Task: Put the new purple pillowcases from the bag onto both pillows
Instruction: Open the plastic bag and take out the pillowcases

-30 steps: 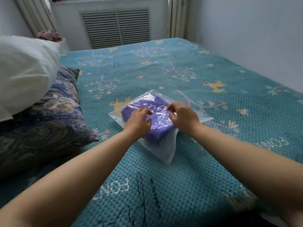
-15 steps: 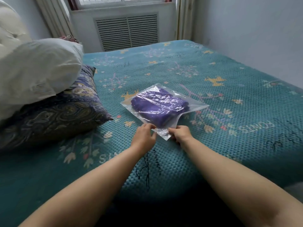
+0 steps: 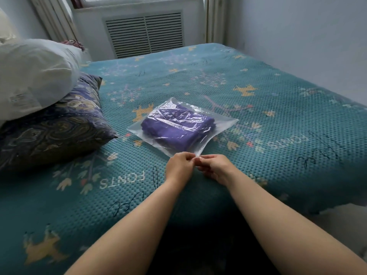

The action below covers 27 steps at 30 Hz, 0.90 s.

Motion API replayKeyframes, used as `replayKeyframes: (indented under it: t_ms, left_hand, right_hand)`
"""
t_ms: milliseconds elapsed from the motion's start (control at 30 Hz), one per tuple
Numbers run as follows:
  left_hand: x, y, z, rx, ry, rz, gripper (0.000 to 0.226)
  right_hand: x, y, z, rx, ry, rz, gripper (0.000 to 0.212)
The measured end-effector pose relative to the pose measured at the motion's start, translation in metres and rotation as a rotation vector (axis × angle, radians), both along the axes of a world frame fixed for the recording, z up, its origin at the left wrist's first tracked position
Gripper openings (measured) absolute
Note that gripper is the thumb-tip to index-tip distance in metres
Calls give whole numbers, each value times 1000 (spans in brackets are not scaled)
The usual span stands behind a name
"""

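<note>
Soft daylight comes from the window point(image 3: 139, 0) far ahead of my fingers, leaving the room cool and rather dim. Past my pinching hands, the clear bag point(image 3: 182, 127) throws white glare streaks. Below my wrists, toward me, the bedspread point(image 3: 258, 76) drops into deep shadow. The wide lens bends the edges, and my forearms look slightly soft.

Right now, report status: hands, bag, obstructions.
Both hands, left and right, pinch bag at near edge. Pillowcases inside it. Nothing in the way.
</note>
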<state>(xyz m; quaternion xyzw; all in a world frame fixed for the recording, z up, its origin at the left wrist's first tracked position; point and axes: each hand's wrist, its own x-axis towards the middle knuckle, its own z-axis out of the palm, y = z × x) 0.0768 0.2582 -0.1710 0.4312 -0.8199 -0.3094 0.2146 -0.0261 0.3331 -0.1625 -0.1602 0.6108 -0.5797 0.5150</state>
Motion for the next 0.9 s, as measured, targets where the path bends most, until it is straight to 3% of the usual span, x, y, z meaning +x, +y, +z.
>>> replayKeyframes:
  t_ms: [133, 300, 400, 533, 767, 900]
  left_hand:
    - [-1, -5, -6, 149, 156, 38, 18]
    - [-1, -20, -13, 486, 367, 18, 14]
    - [-2, -31, -8, 538, 419, 18, 8]
    - [-1, -38, -1, 495, 368, 6, 8]
    - [-1, -39, 2, 58, 31, -10, 17]
    - [-2, -39, 3, 45, 51, -46, 19]
  right_hand:
    - [4, -5, -3, -7, -2, -37, 10]
    - [8, -16, -9, -26, 17, -80, 2]
    - [6, -22, -3, -62, 23, -88, 6]
    - [4, -26, 2, -80, 9, -58, 3]
    - [6, -32, -3, -99, -64, -100, 3]
    - [5, -31, -2, -153, -248, -126, 6]
